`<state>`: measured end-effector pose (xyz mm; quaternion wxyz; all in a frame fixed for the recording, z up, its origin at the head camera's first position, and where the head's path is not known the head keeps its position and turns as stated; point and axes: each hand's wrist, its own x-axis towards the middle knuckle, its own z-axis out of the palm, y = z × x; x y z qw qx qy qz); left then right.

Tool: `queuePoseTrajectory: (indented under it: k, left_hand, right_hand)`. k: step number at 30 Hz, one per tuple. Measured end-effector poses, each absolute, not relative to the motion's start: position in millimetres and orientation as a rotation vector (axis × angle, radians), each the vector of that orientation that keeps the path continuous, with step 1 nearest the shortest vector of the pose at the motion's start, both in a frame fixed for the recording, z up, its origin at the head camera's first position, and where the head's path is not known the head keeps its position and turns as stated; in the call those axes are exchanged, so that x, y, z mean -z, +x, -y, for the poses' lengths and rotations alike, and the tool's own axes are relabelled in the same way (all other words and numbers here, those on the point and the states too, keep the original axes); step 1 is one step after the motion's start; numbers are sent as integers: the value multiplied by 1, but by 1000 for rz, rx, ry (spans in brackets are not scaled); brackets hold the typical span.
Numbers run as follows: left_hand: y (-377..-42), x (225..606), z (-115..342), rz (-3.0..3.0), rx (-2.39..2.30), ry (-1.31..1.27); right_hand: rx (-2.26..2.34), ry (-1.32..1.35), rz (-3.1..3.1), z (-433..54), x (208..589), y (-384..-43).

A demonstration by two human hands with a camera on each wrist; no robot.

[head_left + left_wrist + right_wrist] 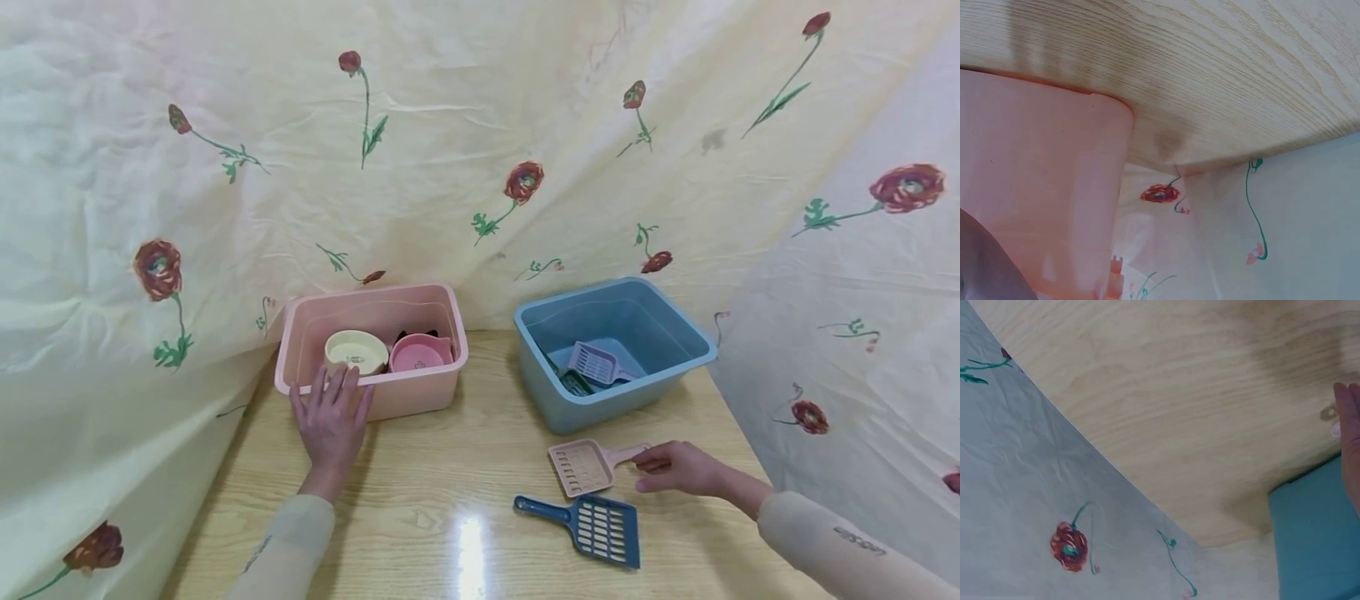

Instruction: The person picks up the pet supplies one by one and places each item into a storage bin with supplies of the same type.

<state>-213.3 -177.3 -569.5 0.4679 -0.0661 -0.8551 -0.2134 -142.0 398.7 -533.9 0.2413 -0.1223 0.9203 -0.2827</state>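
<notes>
Your R hand (678, 468), lower R of frame, has its fingertips at the handle of the pink scoop (587, 467); can't tell if it grips. Scoop lies on the surface (412, 517), lower R of ctr, just in front of the blue bin (630, 400). Your L hand (332, 421), lower L of ctr, is wide, fingers spread at the front rim of the pink bin (412, 398). Pink bin holds cream bowl (356, 352) & pink bowl (420, 354); blue bin holds purple scoop (596, 364). Blue scoop (596, 527) is near pink scoop, bottom R of ctr.
</notes>
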Motion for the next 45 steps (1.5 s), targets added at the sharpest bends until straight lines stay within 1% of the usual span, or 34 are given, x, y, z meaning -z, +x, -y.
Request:
queuePoseTrajectory:
  k: [3, 9, 17, 23, 31, 39, 45]
  left_hand:
    - [-213, 570, 178, 2101, 523, -160]
    - [-214, 571, 179, 2076, 516, -161]
    - [-215, 568, 180, 2087, 519, -172]
    - [-216, 566, 180, 2062, 518, -172]
    - [-215, 567, 179, 2087, 513, -173]
    - [-215, 567, 179, 2090, 495, -169]
    - [-215, 567, 178, 2081, 490, -173]
  right_hand:
    - [719, -323, -2546, -398, 537, -143]
    - [689, -415, -2580, -392, 543, -153]
    - [699, -500, -2565, -381, 534, -154]
    - [631, -714, -2581, -351, 520, -149]
    - [548, -896, -2535, -310, 509, -151]
    - [568, -1076, -2432, -277, 512, -156]
    - [428, -1264, -2451, -258, 528, -159]
